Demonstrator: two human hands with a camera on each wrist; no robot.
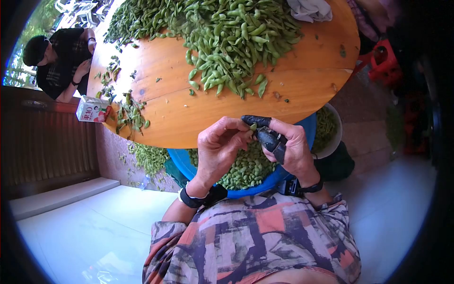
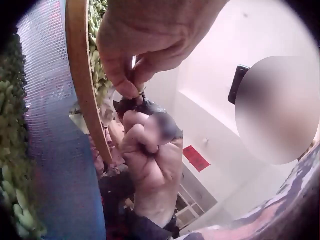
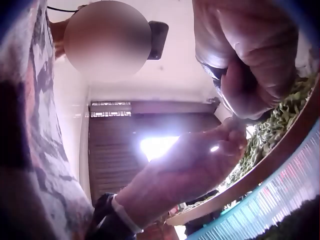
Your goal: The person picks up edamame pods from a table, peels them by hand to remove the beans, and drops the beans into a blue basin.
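Over the near edge of the wooden table, both hands meet at a small green edamame pod. My left hand pinches the pod between thumb and fingertips. From the other side my right hand, with black coverings on its thumb and fingers, grips the same pod; those coverings hide much of it. Below the hands stands a blue basin holding many green beans. In the left wrist view the left hand has its fingertips together. The right hand curls its fingers in the right wrist view.
A large heap of edamame pods covers the table's far side, with a grey cloth beside it. A carton stands at the left edge. Another person sits beyond. A white bucket stands right of the basin.
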